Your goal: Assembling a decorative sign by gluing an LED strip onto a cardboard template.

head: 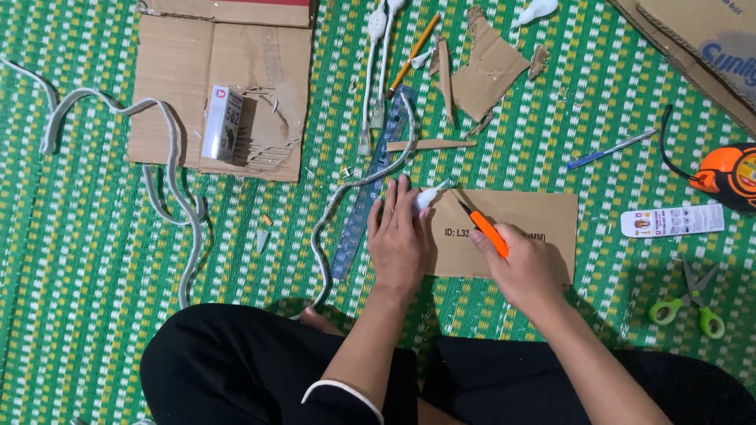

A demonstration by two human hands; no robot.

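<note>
My left hand [400, 236] lies flat on the left edge of a rectangular brown cardboard piece [535, 216], pinning a small white plastic part [426, 197] under its fingers. My right hand [526, 267] grips an orange utility knife [482, 226] whose blade tip touches the cardboard near the top left. A translucent blue ruler [370, 189] lies just left of my left hand, with a white cable [331, 228] curling beside it.
On the green woven mat lie a large cardboard sheet [181, 79] with a small white box [223, 123], cardboard scraps [488, 71], a pencil [412, 55], a blue pen [610, 149], an orange tape measure [728, 175], green scissors [689, 303], a glue tube [672, 221].
</note>
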